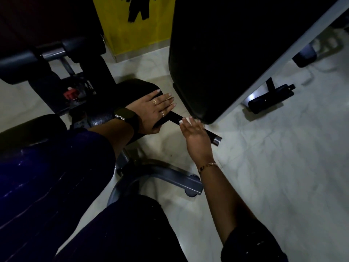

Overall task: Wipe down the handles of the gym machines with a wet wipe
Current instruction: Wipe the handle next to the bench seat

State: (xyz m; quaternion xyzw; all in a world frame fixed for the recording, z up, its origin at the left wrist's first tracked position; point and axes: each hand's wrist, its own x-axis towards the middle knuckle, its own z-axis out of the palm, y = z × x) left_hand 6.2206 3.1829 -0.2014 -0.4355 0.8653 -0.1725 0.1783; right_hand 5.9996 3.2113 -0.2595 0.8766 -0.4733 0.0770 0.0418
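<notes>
A black handle with a chrome end sticks out from under the black seat pad of a gym machine. My right hand curls over the handle's middle, fingers wrapped round it, with a white wet wipe showing at the fingertips. My left hand lies flat on the seat pad's front edge with straight fingers, just left of the handle's root. A dark watch sits on that wrist. The part of the handle under my right palm is hidden.
A large black backrest pad on a grey frame rises right behind the handle. Padded roller bars stand at the left. The machine's grey curved base lies on the pale tiled floor below my hands. A yellow wall is behind.
</notes>
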